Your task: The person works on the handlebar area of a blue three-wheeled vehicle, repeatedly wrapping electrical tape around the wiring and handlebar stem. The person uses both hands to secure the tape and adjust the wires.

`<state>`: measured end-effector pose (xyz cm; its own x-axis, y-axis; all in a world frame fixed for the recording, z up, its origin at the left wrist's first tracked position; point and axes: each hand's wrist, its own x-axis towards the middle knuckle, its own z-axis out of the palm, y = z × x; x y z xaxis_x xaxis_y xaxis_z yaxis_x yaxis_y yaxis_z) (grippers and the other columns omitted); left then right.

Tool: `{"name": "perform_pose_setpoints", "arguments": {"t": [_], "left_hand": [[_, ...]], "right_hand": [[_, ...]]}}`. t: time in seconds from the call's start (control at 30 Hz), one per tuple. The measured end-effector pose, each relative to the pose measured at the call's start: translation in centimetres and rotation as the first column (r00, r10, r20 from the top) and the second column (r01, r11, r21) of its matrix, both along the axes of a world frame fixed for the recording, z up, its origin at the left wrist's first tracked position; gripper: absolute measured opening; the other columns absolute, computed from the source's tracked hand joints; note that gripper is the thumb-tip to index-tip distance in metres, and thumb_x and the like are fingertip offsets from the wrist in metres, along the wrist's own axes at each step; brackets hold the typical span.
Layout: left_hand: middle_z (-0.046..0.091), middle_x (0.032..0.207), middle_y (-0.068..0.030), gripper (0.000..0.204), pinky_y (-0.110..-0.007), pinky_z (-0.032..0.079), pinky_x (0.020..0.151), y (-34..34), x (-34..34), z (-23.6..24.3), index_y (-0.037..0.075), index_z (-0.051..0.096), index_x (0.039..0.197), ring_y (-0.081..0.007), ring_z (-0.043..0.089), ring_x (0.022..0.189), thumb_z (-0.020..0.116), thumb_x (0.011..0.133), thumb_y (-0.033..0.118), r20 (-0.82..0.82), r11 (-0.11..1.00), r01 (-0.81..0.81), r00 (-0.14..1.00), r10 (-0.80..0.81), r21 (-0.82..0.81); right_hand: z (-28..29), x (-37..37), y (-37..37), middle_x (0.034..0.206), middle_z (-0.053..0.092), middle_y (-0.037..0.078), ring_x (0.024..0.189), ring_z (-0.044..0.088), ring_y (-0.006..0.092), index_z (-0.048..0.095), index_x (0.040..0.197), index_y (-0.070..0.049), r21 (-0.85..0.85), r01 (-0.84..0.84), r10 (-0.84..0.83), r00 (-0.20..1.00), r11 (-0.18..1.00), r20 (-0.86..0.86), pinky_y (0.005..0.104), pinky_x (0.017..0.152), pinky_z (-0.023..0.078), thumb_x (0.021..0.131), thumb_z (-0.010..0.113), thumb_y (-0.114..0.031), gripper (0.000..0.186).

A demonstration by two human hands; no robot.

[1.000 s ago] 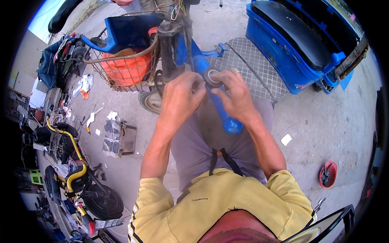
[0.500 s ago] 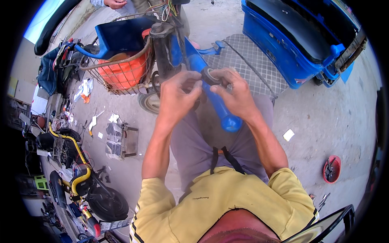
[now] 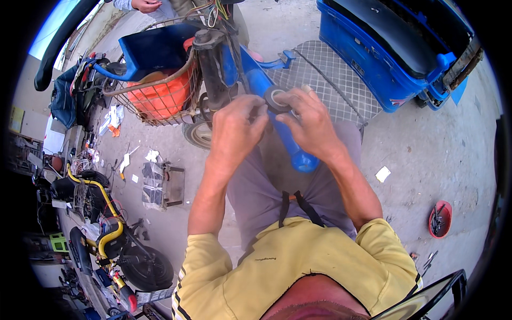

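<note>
A roll of dark tape with a pale core (image 3: 278, 97) is gripped by my right hand (image 3: 306, 125), whose thumb is bent below it. Just left of the roll, my left hand (image 3: 237, 128) has its fingertips pinched together; what they hold is too small to make out. Both hands are over a blue frame tube (image 3: 298, 154) that runs down between my knees. Above them stand a dark fork column (image 3: 213, 72) with loose wires (image 3: 218, 13) at its top and a rusty wire basket (image 3: 122, 92) holding an orange bag (image 3: 160, 104).
A blue plastic box (image 3: 373, 80) with a black seat lies upper right beside a patterned plate (image 3: 320, 85). A yellow scooter (image 3: 114, 234) is at left, a wrapped box (image 3: 154, 186) nearer, a red bowl of tools (image 3: 440, 218) at right. Another person's hand (image 3: 146, 5) shows at top.
The view has shifted slightly, so the basket and blue box sit higher and further left. My two hands stay at the tape roll, their fingers moving only a little.
</note>
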<state>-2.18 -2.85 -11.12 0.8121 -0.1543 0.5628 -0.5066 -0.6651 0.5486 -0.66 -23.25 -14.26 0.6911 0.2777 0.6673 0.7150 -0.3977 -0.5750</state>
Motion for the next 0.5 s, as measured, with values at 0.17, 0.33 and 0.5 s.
{"name": "perform_pose_setpoints", "arguments": {"t": [0.17,0.33,0.5], "left_hand": [[0.079,0.095,-0.0166,0.016,-0.038,0.061,0.073,0.3,0.2,-0.3,-0.002,0.077,0.107,-0.028,0.079,0.079,0.077,0.092,0.004,-0.032,1.0,0.002,0.999,-0.001,0.026],[0.083,0.102,-0.0105,0.015,-0.03,0.062,0.077,0.2,0.0,0.2,-0.005,0.078,0.112,-0.0159,0.08,0.086,0.075,0.098,0.0,-0.22,0.978,0.007,0.974,-0.054,-0.21],[0.081,0.101,-0.0163,0.016,-0.034,0.061,0.073,-0.6,-0.6,0.4,-0.004,0.078,0.108,-0.0233,0.081,0.084,0.077,0.093,-0.001,-0.116,0.978,0.031,0.992,-0.056,-0.204]], "right_hand": [[-0.3,0.0,-0.2,0.111,0.073,0.014,0.098,0.065,0.0348,0.074,0.123,-0.002,0.036,-0.03,0.032,0.997,0.999,-0.071,0.0442,0.087,0.054,0.086,0.083,-0.003,0.038],[-0.3,-0.1,-0.2,0.111,0.074,0.013,0.092,0.066,0.0288,0.074,0.126,-0.001,0.158,-0.024,0.058,0.975,0.987,-0.215,0.0393,0.082,0.055,0.089,0.082,-0.006,0.038],[0.5,-0.3,-0.4,0.111,0.074,0.014,0.097,0.067,0.0303,0.074,0.125,-0.001,0.127,-0.004,0.037,0.966,0.992,-0.258,0.0398,0.084,0.056,0.09,0.082,-0.007,0.036]]}}
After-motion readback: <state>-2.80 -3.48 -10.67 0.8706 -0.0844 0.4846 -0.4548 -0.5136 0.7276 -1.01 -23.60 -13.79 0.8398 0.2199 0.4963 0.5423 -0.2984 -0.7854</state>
